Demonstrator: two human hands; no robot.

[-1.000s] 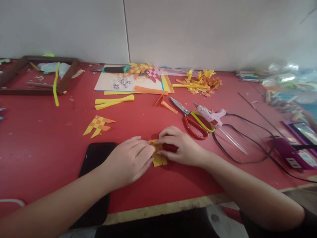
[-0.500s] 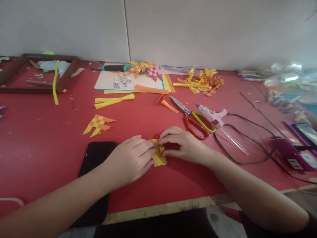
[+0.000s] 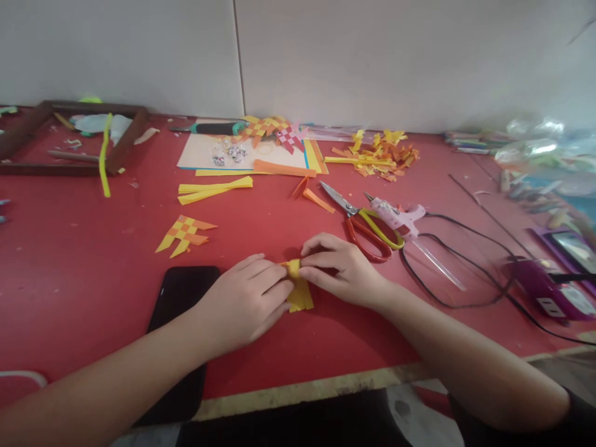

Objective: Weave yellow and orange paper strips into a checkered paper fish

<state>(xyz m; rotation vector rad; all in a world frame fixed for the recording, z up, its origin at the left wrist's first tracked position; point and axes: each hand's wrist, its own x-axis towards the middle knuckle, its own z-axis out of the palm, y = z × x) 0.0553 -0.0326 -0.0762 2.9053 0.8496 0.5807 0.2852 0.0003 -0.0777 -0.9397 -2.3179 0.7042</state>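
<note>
A small piece woven of yellow and orange paper strips (image 3: 299,294) lies on the red table (image 3: 69,273) near its front edge. My left hand (image 3: 242,301) presses on the piece's left side with fingers together. My right hand (image 3: 342,270) pinches its top right edge between thumb and fingers. Most of the piece is hidden under my fingers. A finished woven paper fish (image 3: 185,234) lies to the left, apart from both hands.
A black phone (image 3: 179,292) lies under my left forearm. Red-handled scissors (image 3: 365,226) and a pink glue gun (image 3: 398,217) with a black cord lie right of my hands. Yellow strips (image 3: 214,189), paper sheets (image 3: 246,155), scraps (image 3: 377,152) and a wooden frame (image 3: 69,136) sit farther back.
My right fingers shifted a little up and left on the woven piece, and its yellow strips turned slightly. My left hand stayed in place.
</note>
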